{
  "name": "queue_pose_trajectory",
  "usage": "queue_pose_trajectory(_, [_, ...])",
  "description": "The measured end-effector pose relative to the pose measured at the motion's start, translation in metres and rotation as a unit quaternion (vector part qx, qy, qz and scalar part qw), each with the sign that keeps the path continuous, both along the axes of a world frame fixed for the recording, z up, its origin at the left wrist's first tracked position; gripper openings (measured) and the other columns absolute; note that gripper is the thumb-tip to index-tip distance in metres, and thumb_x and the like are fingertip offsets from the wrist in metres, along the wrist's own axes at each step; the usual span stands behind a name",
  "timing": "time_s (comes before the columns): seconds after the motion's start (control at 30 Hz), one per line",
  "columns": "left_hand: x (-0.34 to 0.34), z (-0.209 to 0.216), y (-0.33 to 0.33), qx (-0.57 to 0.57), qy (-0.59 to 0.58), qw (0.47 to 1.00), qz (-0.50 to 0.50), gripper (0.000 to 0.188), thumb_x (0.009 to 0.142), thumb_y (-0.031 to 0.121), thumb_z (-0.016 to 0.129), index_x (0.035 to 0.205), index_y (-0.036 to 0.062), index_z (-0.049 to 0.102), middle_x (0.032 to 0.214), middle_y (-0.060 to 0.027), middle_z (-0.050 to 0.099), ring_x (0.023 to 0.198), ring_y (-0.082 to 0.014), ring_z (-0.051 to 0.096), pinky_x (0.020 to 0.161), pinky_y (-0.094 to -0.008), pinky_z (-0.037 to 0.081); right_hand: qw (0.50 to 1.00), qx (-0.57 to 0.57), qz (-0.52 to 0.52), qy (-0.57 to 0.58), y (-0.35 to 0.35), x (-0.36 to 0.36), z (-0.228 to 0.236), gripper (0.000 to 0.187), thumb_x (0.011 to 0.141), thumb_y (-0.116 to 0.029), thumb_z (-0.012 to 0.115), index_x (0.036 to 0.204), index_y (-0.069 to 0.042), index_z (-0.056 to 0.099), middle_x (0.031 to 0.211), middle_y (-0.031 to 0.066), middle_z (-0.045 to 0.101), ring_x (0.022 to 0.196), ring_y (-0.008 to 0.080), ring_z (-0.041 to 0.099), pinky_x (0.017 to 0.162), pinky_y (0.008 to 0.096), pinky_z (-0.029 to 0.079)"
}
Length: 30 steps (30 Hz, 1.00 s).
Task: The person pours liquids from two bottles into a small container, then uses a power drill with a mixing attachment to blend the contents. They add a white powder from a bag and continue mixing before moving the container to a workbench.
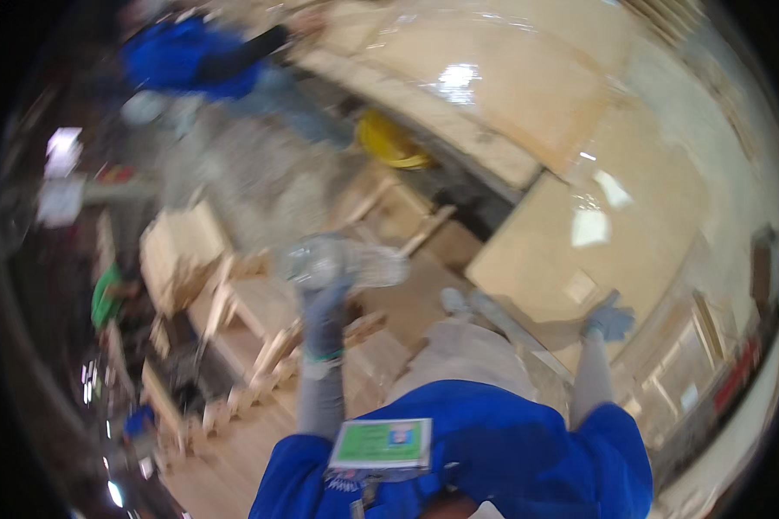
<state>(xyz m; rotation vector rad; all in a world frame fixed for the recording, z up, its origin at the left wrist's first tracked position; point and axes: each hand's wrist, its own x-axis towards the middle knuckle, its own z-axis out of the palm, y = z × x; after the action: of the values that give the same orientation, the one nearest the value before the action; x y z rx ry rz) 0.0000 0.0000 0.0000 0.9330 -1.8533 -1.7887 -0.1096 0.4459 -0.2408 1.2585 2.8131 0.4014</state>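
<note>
In a grey glove, my left hand (327,311) is closed around a clear plastic bottle (368,264), raised in front of me and tilted on its side. Motion smears the bottle, so what is inside cannot be made out. My right hand (611,321), also gloved, lies with fingers spread at the near edge of a smooth tan board (528,251). It seems to rest on that board and holds nothing. A few loose papers or bright reflections show on the board's surface.
Ahead, a larger plastic-covered panel stack (502,78) adjoins the board. A yellow bucket-like thing (389,141) stands beneath its edge. Wooden frames (260,307) and a wood stack (182,251) crowd the left. A person in blue (190,60) leans at the far left; another wears green (106,296).
</note>
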Motion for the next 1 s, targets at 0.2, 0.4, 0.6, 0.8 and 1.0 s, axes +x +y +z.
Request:
queue_pose_trajectory(0.2, [0.021, -0.029, 0.078, 0.21, 0.186, 0.958, 0.063, 0.057, 0.066, 0.0, 0.059, 0.121, 0.0007, 0.044, 0.114, -0.0108, 0.052, 0.105, -0.0222, 0.053, 0.093, -0.0356, 0.042, 0.974, -0.028, 0.217, 0.049, 0.085, -0.023, -0.025, 0.068, 0.092, -0.056, 0.021, 0.136, -0.005, 0.029, 0.141, 0.0141, 0.03, 0.129, 0.0301, 0.028, 0.1, 0.049, 0.026])
queue_pose_trajectory(0.4, [0.031, -0.01, 0.162, 0.225, 0.292, 0.926, 0.081, 0.055, 0.068, -0.006, 0.059, 0.121, -0.0007, 0.044, 0.116, -0.0108, 0.053, 0.109, -0.023, 0.053, 0.096, -0.0339, 0.042, 0.945, -0.036, 0.326, -0.002, 0.124, -0.05, -0.002, 0.072, 0.092, -0.055, 0.023, 0.139, 0.0, 0.023, 0.144, 0.0196, 0.024, 0.134, 0.0329, 0.021, 0.105, 0.0494, 0.02])
queue_pose_trajectory(0.6, [0.099, -0.006, 0.306, 0.11, 0.231, 0.939, 0.228, 0.059, 0.071, 0.0, 0.068, 0.124, 0.004, 0.041, 0.109, -0.0063, 0.054, 0.099, -0.0159, 0.054, 0.089, -0.0306, 0.045, 0.911, -0.109, 0.379, -0.123, 0.139, -0.049, 0.029, 0.07, 0.093, -0.054, 0.027, 0.133, 0.002, 0.033, 0.137, 0.0204, 0.035, 0.128, 0.0344, 0.031, 0.102, 0.048, 0.025])
queue_pose_trajectory(0.8, [0.175, -0.035, 0.418, 0.129, 0.348, 0.9, 0.228, 0.073, 0.064, 0.0, 0.071, 0.128, 0.0068, 0.036, 0.111, -0.0053, 0.052, 0.103, -0.0149, 0.051, 0.091, -0.0306, 0.042, 0.628, -0.033, 0.775, 0.063, 0.186, -0.02, -0.015, 0.054, 0.097, -0.04, 0.029, 0.131, -0.001, 0.04, 0.135, 0.0173, 0.041, 0.125, 0.0331, 0.038, 0.102, 0.046, 0.029])
queue_pose_trajectory(1.0, [0.243, -0.025, 0.472, 0.042, 0.253, 0.908, 0.332, 0.076, 0.066, 0.005, 0.072, 0.131, 0.0076, 0.032, 0.118, -0.0052, 0.046, 0.112, -0.0155, 0.044, 0.096, -0.0305, 0.035, 0.496, -0.122, 0.845, 0.156, 0.192, 0.025, -0.02, 0.049, 0.096, -0.035, 0.034, 0.128, 0.001, 0.042, 0.134, 0.0218, 0.04, 0.124, 0.037, 0.038, 0.103, 0.0484, 0.029])
